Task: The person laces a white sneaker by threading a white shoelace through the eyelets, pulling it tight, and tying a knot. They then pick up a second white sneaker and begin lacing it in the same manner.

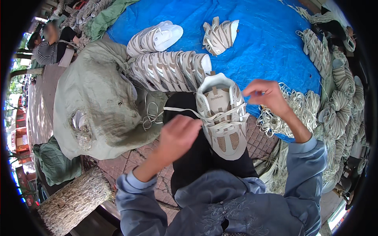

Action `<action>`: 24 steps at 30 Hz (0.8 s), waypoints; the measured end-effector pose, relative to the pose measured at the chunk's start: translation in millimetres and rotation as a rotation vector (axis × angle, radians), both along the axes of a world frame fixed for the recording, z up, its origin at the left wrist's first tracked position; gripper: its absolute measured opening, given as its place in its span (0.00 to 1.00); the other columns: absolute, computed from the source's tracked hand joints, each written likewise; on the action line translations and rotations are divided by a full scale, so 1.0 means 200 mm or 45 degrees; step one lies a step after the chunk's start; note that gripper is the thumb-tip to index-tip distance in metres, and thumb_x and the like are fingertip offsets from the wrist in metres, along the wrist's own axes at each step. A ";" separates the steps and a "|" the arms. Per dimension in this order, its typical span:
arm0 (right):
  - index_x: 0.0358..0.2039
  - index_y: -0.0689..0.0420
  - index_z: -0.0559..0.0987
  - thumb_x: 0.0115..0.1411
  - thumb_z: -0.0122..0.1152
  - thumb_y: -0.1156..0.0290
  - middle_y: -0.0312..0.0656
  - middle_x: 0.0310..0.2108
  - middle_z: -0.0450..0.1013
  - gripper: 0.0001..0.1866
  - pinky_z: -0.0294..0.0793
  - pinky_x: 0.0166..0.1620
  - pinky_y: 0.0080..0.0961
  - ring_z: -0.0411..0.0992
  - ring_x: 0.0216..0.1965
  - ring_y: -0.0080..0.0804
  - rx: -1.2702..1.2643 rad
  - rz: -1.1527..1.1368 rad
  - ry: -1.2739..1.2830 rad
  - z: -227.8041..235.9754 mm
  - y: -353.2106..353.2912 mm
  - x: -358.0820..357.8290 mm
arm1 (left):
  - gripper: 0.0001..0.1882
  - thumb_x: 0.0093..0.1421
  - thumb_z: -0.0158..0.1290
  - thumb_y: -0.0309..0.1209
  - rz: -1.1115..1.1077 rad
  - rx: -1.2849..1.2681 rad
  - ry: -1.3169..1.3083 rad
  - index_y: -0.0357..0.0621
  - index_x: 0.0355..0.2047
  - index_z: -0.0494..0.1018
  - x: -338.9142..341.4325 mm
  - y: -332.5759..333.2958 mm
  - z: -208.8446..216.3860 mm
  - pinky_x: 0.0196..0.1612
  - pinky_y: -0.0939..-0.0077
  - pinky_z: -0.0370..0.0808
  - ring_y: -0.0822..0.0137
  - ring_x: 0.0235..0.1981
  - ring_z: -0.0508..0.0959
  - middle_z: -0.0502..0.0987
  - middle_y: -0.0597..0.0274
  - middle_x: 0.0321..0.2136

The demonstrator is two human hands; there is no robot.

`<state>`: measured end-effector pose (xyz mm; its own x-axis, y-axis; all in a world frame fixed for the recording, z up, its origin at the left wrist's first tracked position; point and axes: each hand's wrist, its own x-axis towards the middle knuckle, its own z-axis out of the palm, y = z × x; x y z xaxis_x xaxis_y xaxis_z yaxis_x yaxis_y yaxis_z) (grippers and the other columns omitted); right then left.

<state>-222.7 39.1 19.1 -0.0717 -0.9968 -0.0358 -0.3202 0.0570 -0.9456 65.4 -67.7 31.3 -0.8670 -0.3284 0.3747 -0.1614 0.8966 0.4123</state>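
Note:
A beige and white sneaker [231, 146] rests on my thighs, its toe toward me and its opening away. Its pale flat shoelace [223, 116] crosses the tongue, and one length trails left over my dark trouser leg. My left hand [178, 137], somewhat blurred, is curled closed beside the sneaker's left side, fingertips close to the laces. At the upper right of the sneaker, my right hand [268, 96] has thumb and fingers drawn together by the eyelets. What either hand pinches, if anything, is too small or hidden to make out.
Ahead on a blue tarp [260, 47] lie a row of stacked sneaker uppers [169, 69] and smaller groups. A grey-green sack [94, 94] stands left. Bundled laces [293, 108] and more stacked uppers [340, 104] are at right. Other people sit far left.

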 end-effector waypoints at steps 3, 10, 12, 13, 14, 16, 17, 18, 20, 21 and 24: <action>0.27 0.56 0.76 0.39 0.59 0.80 0.37 0.27 0.71 0.11 0.69 0.28 0.25 0.70 0.26 0.29 -0.207 0.236 0.410 0.00 -0.06 0.26 | 0.13 0.39 0.57 0.25 0.014 -0.110 -0.110 0.41 0.28 0.69 -0.16 0.17 -0.05 0.23 0.75 0.70 0.65 0.21 0.70 0.66 0.63 0.21; 0.25 0.53 0.75 0.37 0.54 0.78 0.39 0.22 0.70 0.10 0.70 0.28 0.32 0.71 0.27 0.38 -0.298 0.237 0.885 -0.08 -0.04 0.33 | 0.07 0.42 0.55 0.27 0.001 -0.080 -0.375 0.43 0.22 0.69 -0.22 0.16 -0.09 0.21 0.72 0.70 0.64 0.21 0.72 0.66 0.61 0.19; 0.25 0.53 0.74 0.37 0.54 0.78 0.39 0.22 0.69 0.10 0.70 0.28 0.32 0.71 0.26 0.37 -0.345 0.224 0.827 -0.09 -0.03 0.34 | 0.05 0.42 0.54 0.26 -0.007 0.057 -0.338 0.43 0.20 0.68 -0.23 0.15 -0.08 0.20 0.71 0.69 0.63 0.21 0.72 0.67 0.61 0.18; 0.24 0.53 0.74 0.37 0.54 0.78 0.39 0.22 0.69 0.10 0.70 0.28 0.32 0.71 0.26 0.37 -0.341 0.206 0.811 -0.09 -0.03 0.34 | 0.05 0.42 0.54 0.26 0.003 0.063 -0.316 0.43 0.20 0.68 -0.24 0.14 -0.07 0.20 0.71 0.69 0.63 0.21 0.72 0.67 0.61 0.17; 0.24 0.54 0.74 0.37 0.54 0.78 0.38 0.22 0.69 0.10 0.70 0.28 0.32 0.71 0.26 0.37 -0.359 0.191 0.785 -0.10 -0.03 0.34 | 0.05 0.42 0.54 0.25 -0.005 0.069 -0.279 0.42 0.20 0.68 -0.24 0.14 -0.06 0.20 0.70 0.69 0.63 0.20 0.72 0.66 0.61 0.17; 0.24 0.54 0.74 0.37 0.54 0.78 0.38 0.21 0.69 0.10 0.70 0.27 0.32 0.71 0.26 0.37 -0.404 0.184 0.750 -0.11 -0.02 0.35 | 0.05 0.42 0.53 0.23 -0.024 0.060 -0.247 0.42 0.21 0.68 -0.25 0.14 -0.05 0.19 0.70 0.69 0.63 0.20 0.72 0.67 0.60 0.16; 0.24 0.54 0.74 0.37 0.54 0.78 0.38 0.22 0.70 0.10 0.70 0.27 0.32 0.71 0.26 0.36 -0.433 0.193 0.743 -0.11 -0.02 0.35 | 0.06 0.42 0.53 0.22 -0.035 0.041 -0.252 0.42 0.22 0.68 -0.24 0.14 -0.05 0.19 0.70 0.69 0.62 0.19 0.72 0.67 0.60 0.17; 0.24 0.54 0.74 0.37 0.54 0.78 0.38 0.22 0.70 0.10 0.70 0.27 0.31 0.71 0.26 0.36 -0.463 0.200 0.736 -0.12 -0.02 0.35 | 0.06 0.42 0.52 0.22 -0.048 0.020 -0.255 0.42 0.23 0.68 -0.24 0.15 -0.04 0.18 0.71 0.68 0.62 0.19 0.72 0.68 0.60 0.17; 0.24 0.53 0.74 0.37 0.54 0.78 0.37 0.21 0.70 0.09 0.70 0.27 0.31 0.71 0.25 0.36 -0.474 0.195 0.745 -0.13 -0.02 0.34 | 0.08 0.44 0.52 0.21 -0.047 0.162 -0.283 0.41 0.26 0.67 -0.22 0.14 -0.03 0.18 0.74 0.67 0.66 0.17 0.71 0.68 0.62 0.17; 0.24 0.53 0.74 0.37 0.55 0.78 0.37 0.21 0.70 0.09 0.70 0.27 0.31 0.71 0.25 0.36 -0.478 0.192 0.750 -0.14 -0.03 0.34 | 0.08 0.45 0.52 0.21 -0.047 0.235 -0.296 0.40 0.28 0.67 -0.21 0.13 -0.03 0.18 0.76 0.67 0.68 0.16 0.71 0.68 0.63 0.17; 0.22 0.53 0.74 0.37 0.56 0.78 0.37 0.21 0.70 0.08 0.70 0.27 0.30 0.71 0.25 0.35 -0.412 0.110 0.579 -0.14 -0.03 0.33 | 0.07 0.48 0.51 0.21 0.015 1.062 -0.400 0.38 0.30 0.66 -0.17 0.06 0.00 0.18 0.82 0.64 0.76 0.16 0.67 0.68 0.68 0.18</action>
